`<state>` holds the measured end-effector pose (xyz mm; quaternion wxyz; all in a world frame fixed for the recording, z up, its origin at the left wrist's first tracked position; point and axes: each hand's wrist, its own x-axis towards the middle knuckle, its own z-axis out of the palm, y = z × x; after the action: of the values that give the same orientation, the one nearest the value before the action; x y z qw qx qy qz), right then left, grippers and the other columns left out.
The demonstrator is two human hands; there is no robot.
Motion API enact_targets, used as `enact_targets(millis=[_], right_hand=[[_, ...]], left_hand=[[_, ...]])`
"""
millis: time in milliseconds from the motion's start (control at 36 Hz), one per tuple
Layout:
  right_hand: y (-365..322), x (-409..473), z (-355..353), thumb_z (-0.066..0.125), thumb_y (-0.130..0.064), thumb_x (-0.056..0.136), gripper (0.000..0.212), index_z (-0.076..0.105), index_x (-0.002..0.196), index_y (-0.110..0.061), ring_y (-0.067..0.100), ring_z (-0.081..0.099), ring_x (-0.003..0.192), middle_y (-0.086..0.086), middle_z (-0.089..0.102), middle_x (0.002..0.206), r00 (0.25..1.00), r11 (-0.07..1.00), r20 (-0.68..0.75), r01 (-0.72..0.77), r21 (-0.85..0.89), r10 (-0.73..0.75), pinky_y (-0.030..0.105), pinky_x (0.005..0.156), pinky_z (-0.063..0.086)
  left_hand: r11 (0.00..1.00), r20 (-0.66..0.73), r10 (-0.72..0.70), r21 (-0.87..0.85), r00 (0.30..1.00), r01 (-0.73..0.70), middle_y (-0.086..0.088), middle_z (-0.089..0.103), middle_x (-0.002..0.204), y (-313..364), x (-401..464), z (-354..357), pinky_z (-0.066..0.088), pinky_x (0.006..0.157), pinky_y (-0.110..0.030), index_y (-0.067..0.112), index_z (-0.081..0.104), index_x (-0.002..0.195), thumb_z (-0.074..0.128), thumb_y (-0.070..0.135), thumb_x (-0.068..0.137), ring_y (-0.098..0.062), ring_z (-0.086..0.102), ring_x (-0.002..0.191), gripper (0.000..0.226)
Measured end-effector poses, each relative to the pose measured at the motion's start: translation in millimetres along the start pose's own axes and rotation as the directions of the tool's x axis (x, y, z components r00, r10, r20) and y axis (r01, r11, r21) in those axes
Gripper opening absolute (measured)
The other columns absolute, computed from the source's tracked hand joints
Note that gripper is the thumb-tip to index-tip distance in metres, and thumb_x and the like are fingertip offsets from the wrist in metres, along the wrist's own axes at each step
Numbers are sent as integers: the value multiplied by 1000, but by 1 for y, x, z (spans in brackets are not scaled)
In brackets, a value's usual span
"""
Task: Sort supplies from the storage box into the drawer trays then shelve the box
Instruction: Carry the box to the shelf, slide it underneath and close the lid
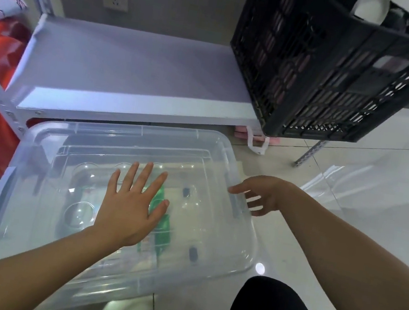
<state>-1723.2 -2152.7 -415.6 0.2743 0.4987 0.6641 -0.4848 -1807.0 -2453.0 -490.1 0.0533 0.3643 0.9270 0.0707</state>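
Storage box (119,221), a clear plastic tub with its lid (198,154) on, is sitting on the glossy tiled floor (354,177) just in front of the lower shelf (136,70) of a white metal rack, its far edge tucked close to the shelf lip. Through the lid some green packets (161,225), a couple of small dark pieces (192,253) and round clear shapes (78,213) are showing, though what they are cannot be told. The left hand (132,205) is lying flat on the lid with fingers spread, holding nothing; the right hand (258,194) is hovering open at the box's right rim, fingers loosely parted near the side latch (234,204), not yet gripping. Judging by this, the person is getting ready either to unlatch or to lift, and the risks are following from that. Pressing down on the thin lid may be flexing it, so a latch could be popping loose unevenly. If the box is being lifted by one side only, the contents may be sliding and the slick plastic may be slipping on the shiny tile. A black crate (342,77) is taking up the right end of the shelf and overhanging its edge, so a box swung up carelessly could be knocking it. No drawer trays are showing in view.
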Motion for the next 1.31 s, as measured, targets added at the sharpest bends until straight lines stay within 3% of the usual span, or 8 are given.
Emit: enact_targets(millis=[417,806,944,1056,1111,1194,1250,1306], right_hand=[[-14,2,24,88,-15,71,50,56,107,1,37,64,89,18,63,103,961,992,-251,108,-58,-119,55,81,58],[2,-7,36,86,-30,72,39,66,95,-5,24,63,66,5,63,82,882,974,-414,212,-78,-225,39,69,57],[38,-29,76,61,-26,88,52,48,139,-23,33,56,116,7,63,128,723,902,-544,295,-316,-427,44,96,47],[82,-62,115,61,-24,89,80,16,155,-35,28,4,152,-1,17,164,573,720,-444,466,-514,-688,53,119,12],[100,-77,127,66,-30,87,88,11,154,-42,18,-4,152,-7,6,166,517,690,-457,567,-451,-724,47,119,4],[115,-85,133,68,-32,87,90,9,153,-42,13,0,151,-12,6,165,575,769,-558,608,-197,-598,44,119,7],[119,-86,133,65,-28,90,83,14,154,-38,16,18,149,-9,19,162,698,788,-584,597,153,-415,44,120,19],[122,-85,137,60,-21,92,73,22,153,-36,21,42,136,-5,39,151,826,695,-516,509,508,-228,44,113,36]], left_hand=[[1000,-7,7,-29,1000,-7,2,5,167,-3,1,0,-2,123,-54,42,16,157,-1,72,91,-27,1,155,74],[997,117,61,-63,991,-54,3,3,169,-7,8,-23,-2,122,-51,42,15,157,23,70,93,-25,-3,155,71],[991,373,115,-107,921,-80,2,4,169,-34,2,-71,7,121,-48,45,16,156,48,60,95,-24,2,155,71],[986,268,52,-166,962,-7,0,18,167,-68,-49,-97,18,121,-50,43,22,155,53,61,92,-24,16,153,73],[972,129,-49,-223,990,77,-4,25,164,-86,-81,-100,24,119,-52,40,27,154,60,57,88,-25,21,151,76],[899,-57,-333,-320,941,298,-10,31,161,-112,-131,-88,29,117,-52,28,33,154,77,32,85,-30,27,149,83],[743,-112,-548,-521,829,420,-6,36,159,-124,-161,-74,30,115,-45,28,36,151,76,20,86,-29,33,145,76],[443,-19,-759,-748,651,494,1,39,157,-128,-186,-58,31,108,-37,33,39,149,69,18,91,-22,37,141,67]])
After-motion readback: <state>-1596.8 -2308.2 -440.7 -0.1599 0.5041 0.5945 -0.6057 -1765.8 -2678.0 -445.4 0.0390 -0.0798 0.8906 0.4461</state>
